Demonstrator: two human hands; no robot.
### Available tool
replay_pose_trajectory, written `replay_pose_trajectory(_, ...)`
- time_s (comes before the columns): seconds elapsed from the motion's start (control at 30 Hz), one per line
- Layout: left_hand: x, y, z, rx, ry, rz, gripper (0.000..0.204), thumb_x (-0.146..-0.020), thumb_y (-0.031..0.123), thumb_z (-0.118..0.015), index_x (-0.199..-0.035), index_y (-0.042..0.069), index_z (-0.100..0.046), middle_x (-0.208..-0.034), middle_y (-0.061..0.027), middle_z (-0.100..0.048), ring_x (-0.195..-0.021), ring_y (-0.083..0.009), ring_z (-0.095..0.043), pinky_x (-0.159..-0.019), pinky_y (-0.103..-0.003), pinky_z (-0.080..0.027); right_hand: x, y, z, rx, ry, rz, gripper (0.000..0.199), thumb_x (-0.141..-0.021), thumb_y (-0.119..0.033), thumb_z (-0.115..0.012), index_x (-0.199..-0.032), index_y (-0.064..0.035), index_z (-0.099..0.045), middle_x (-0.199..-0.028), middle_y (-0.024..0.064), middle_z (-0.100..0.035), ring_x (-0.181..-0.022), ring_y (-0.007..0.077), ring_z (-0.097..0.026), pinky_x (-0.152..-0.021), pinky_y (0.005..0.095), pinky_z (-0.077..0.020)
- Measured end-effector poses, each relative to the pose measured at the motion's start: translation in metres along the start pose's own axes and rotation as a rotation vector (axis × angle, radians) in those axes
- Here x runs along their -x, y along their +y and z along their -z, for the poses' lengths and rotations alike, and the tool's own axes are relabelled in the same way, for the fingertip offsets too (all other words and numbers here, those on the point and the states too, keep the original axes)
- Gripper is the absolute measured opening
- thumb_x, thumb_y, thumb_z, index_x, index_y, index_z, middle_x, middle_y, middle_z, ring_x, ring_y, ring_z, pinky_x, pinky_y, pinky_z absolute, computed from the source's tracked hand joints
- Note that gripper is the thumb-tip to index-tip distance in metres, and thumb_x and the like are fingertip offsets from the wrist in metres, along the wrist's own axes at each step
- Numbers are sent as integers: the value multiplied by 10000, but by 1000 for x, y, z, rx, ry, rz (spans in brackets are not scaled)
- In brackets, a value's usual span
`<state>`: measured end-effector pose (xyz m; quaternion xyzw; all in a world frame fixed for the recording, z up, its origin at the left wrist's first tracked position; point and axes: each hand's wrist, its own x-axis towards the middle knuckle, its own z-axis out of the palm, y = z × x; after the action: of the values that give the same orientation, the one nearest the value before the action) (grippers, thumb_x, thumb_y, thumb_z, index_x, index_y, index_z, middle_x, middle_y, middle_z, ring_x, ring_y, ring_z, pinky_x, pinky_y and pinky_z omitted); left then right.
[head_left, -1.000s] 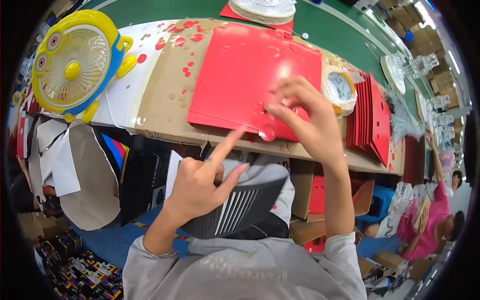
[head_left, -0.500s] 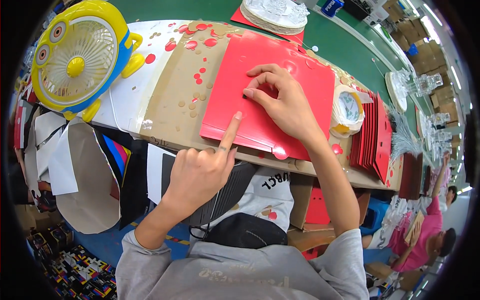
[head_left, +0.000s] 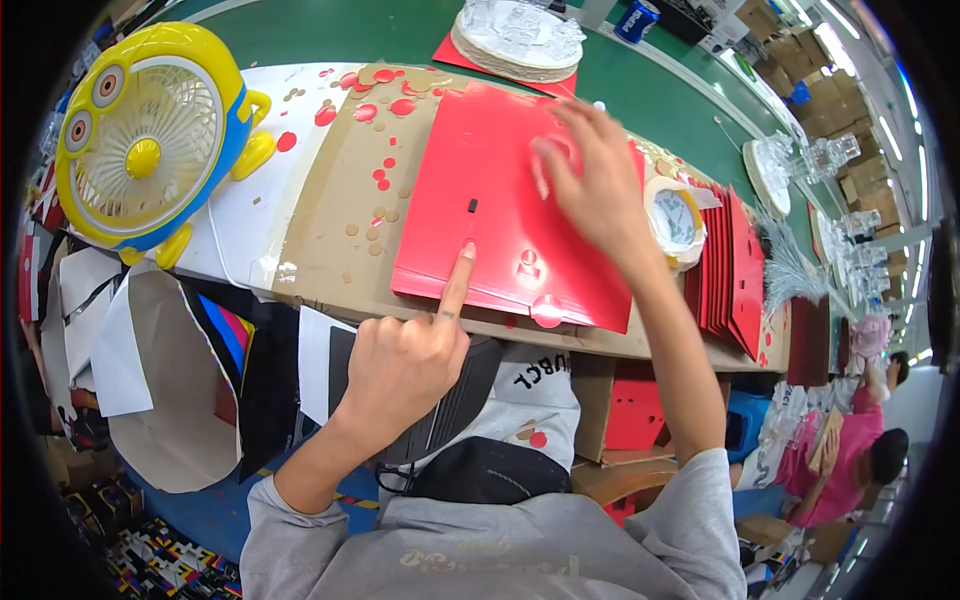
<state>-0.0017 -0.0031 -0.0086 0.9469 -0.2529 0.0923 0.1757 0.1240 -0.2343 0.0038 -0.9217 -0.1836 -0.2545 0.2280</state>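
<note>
A stack of red folded card sheets (head_left: pixel 430 240) lies in front of me. On its top sheet is a small black rectangle (head_left: pixel 472 205); whether it is a slot or a stuck-on piece, I cannot tell. My left hand (head_left: pixel 415 365) touches the sheet with its stretched index fingertip just below that rectangle, the other fingers curled in. Above the sheet's far right part is my right hand (head_left: pixel 600 190), smeared by motion, with thumb and fingers apart and nothing seen in them. A round cut-out and a curved cut (head_left: pixel 528 264) show near the sheet's lower edge.
At left stands a yellow and blue fan (head_left: pixel 145 155). A tape roll (head_left: pixel 677 225) and a row of upright red cards (head_left: pixel 735 275) are at right. Red and brown discs (head_left: pixel 380 180) litter the cardboard. Round white boards (head_left: pixel 515 50) lie behind. Another person (head_left: pixel 855 455) works far right.
My right hand has left the black rectangle and moved up and right, uncovering it and the cut-outs. My left index finger still rests on the sheet. The whole view has shifted slightly.
</note>
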Motion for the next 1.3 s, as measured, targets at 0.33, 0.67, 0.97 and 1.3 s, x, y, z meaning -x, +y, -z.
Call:
replay_pose_trajectory(0.33, 0, 7, 0, -16, -2, 24, 716, -834, 50, -623, -1514, 43, -398, -448, -70, -463, -377, -262, -517, -472, -398, -472, -39, 56, 25, -133, -412, -321, 723, -792, -494, -758, -1324, -24, -618, -1219, 206, -670, -1075, 275, -655, -960, 343, -487)
replay_pose_trajectory(0.67, 1, 9, 0, -10, -4, 34, 729, -832, 47, -619, -1521, 37, -380, -465, -94, -484, -385, -277, -528, -491, -407, -490, -44, 62, 8, -223, -248, -472, 402, -838, -348, -697, -1118, -63, -739, -988, 168, -745, -995, 312, -696, -935, 373, -502)
replay_pose_trajectory(0.97, 6, 8, 9, 38, 82, -37, 729, -828, 55, -637, -1513, 25, -387, -460, -99, -476, -393, -270, -528, -490, -406, -478, -56, 0, 54, 201, 162, -66, 250, -934, -294, -628, -1082, -113, -715, -887, 72, -734, -859, 263, -681, -847, 395, -427)
replay_pose_trajectory(1.3, 55, 16, 20, 125, 149, -185, 514, -793, -38, -651, -1301, 41, -647, -498, -85, -496, -402, -213, -478, -449, -347, -346, -33, 79, 213, 430, 427, 144, 211, -949, -274, -611, -1069, -194, -766, -821, 61, -718, -792, 225, -667, -693, 364, -425)
